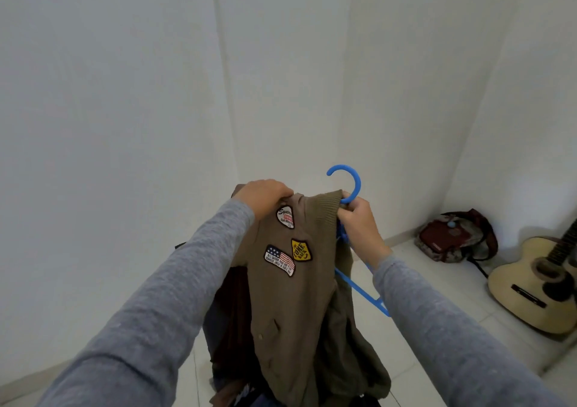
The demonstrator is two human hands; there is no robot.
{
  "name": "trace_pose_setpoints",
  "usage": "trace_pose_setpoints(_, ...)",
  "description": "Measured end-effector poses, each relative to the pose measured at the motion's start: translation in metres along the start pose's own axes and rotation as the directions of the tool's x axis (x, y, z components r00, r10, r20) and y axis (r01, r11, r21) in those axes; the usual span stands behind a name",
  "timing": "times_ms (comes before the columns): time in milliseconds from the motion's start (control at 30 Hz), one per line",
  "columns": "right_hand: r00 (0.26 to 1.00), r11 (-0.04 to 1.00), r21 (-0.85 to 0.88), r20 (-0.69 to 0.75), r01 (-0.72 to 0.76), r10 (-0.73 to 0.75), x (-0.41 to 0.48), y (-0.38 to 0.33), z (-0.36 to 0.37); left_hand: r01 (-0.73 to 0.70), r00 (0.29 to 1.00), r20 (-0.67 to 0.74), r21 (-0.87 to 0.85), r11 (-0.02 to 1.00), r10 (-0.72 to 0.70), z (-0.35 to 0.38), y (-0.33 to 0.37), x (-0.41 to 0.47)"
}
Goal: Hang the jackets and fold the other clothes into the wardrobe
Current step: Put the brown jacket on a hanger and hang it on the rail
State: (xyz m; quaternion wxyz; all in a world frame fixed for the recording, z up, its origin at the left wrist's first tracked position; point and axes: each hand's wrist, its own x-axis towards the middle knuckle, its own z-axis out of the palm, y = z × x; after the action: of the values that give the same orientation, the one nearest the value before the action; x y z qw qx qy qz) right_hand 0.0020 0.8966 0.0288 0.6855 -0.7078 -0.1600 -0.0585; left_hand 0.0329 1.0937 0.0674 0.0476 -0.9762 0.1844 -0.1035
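An olive-brown jacket (299,306) with sewn patches on its chest hangs in front of me, held up at the top. My left hand (263,199) grips its left shoulder next to the ribbed collar. My right hand (359,225) pinches the right side of the collar together with the neck of a blue plastic hanger (349,185). The hanger's hook rises above the collar, and one blue arm sticks out below my right wrist. More dark clothes (231,328) lie heaped behind and under the jacket. No wardrobe is in view.
White walls meet in a corner straight ahead. On the tiled floor at the right stand a dark red backpack (452,238) and an acoustic guitar (537,285) leaning against the wall.
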Motion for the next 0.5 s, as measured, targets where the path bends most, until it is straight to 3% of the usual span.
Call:
trace_pose_setpoints(100, 0.954, 0.987, 0.095, 0.283, -0.133, 0.101, 0.006, -0.002, -0.017, 0.023, 0.997, -0.071, -0.012, 1.0, -0.024, 0.004, -0.002, -0.008)
trace_pose_setpoints(167, 0.928, 0.979, 0.081, 0.341, -0.189, 0.151, 0.007, -0.002, -0.029, 0.048, 0.995, -0.09, -0.032, 0.998, -0.051, 0.009, -0.009, -0.013)
trace_pose_setpoints(300, 0.975, 0.97, -0.21, 0.156, -0.125, 0.159, 0.009, 0.017, -0.039, 0.053, 0.991, -0.115, -0.11, 0.993, -0.065, 0.022, -0.014, -0.024)
trace_pose_setpoints(433, 0.879, 0.824, -0.558, 0.34, -0.098, 0.334, 0.008, 0.05, -0.023, 0.014, 0.985, -0.17, -0.159, 0.987, -0.042, 0.025, -0.012, -0.032)
trace_pose_setpoints(500, 0.852, 0.741, -0.661, 0.319, -0.114, 0.416, 0.004, 0.064, -0.012, -0.013, 0.974, -0.226, -0.163, 0.987, -0.024, 0.027, -0.012, -0.035)
